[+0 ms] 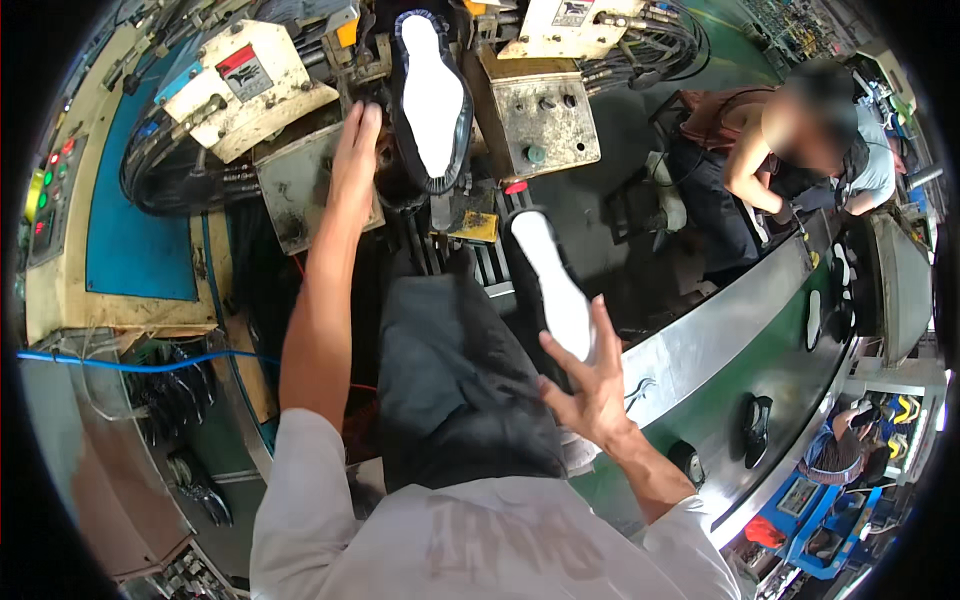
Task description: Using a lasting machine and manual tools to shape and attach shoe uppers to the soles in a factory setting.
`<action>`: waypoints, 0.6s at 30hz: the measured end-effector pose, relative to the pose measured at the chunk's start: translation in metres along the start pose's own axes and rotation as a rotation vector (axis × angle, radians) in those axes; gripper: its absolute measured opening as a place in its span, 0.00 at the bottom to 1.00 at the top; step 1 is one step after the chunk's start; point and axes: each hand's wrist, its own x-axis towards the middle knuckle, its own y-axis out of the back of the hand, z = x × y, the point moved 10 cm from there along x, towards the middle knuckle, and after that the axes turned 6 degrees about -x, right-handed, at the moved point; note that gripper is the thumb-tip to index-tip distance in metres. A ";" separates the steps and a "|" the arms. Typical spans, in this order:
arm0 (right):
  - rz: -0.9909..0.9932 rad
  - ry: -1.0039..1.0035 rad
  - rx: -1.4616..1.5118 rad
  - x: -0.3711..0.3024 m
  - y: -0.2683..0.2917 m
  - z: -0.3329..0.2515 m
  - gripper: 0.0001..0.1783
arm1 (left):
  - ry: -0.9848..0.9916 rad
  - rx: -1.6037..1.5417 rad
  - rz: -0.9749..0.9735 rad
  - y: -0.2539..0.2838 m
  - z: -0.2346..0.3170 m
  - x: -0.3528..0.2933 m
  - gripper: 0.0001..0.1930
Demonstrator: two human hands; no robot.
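A black shoe upper with a white sole-shaped bottom (432, 100) sits bottom-up in the machine in front of me. Just left of it, my left hand (352, 165) is raised with fingers stretched out, holding nothing, near the machine's metal box. A second black shoe with a white bottom (556, 290) lies slanted beside my right thigh. Over its near end my right hand (592, 390) spreads its fingers. One fingertip overlaps the white bottom; whether it presses on it I cannot tell. What supports this shoe is hidden.
A stained control box (540, 125) with knobs flanks the machine on the right. The conveyor (690, 365) curves along my right, carrying a black shoe (757, 430) and others. A co-worker (780, 150) sits beyond it. A blue hose (150, 362) crosses at left.
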 end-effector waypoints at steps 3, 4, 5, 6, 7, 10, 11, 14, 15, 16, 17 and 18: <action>0.079 -0.005 -0.110 0.051 0.034 -0.009 0.35 | 0.424 -0.283 -0.155 -0.062 -0.010 0.042 0.32; 0.110 0.035 -0.125 0.070 0.043 -0.018 0.35 | 0.379 -0.244 -0.194 -0.070 -0.001 0.047 0.31; 0.151 0.075 -0.130 0.089 0.051 -0.026 0.36 | 0.380 -0.257 -0.198 -0.072 0.006 0.047 0.31; 0.172 0.123 -0.137 0.109 0.056 -0.035 0.36 | 0.369 -0.261 -0.229 -0.072 0.013 0.041 0.31; 0.207 0.172 -0.133 0.129 0.060 -0.044 0.37 | 0.349 -0.261 -0.247 -0.068 0.020 0.034 0.31; 0.236 0.239 -0.135 0.193 0.052 -0.065 0.37 | 0.234 -0.285 -0.233 -0.028 0.040 -0.008 0.33; 0.289 0.291 -0.157 0.212 0.049 -0.077 0.38 | 0.169 -0.331 -0.284 -0.016 0.050 -0.030 0.35; 0.306 0.279 -0.085 0.268 0.026 -0.090 0.37 | 0.269 -0.589 -0.155 0.028 0.038 -0.090 0.44; 0.314 0.278 -0.072 0.281 0.017 -0.093 0.36 | 0.352 -0.583 -0.146 0.041 0.033 -0.105 0.46; 0.331 0.285 -0.068 0.290 0.008 -0.095 0.36 | 0.438 -0.710 -0.027 0.056 0.019 -0.121 0.47; 0.304 0.273 -0.075 0.298 -0.004 -0.095 0.36 | 0.413 -0.553 0.052 0.076 0.012 -0.134 0.46; 0.292 0.271 -0.075 0.304 -0.015 -0.095 0.36 | 0.417 -0.511 0.108 0.091 0.004 -0.149 0.45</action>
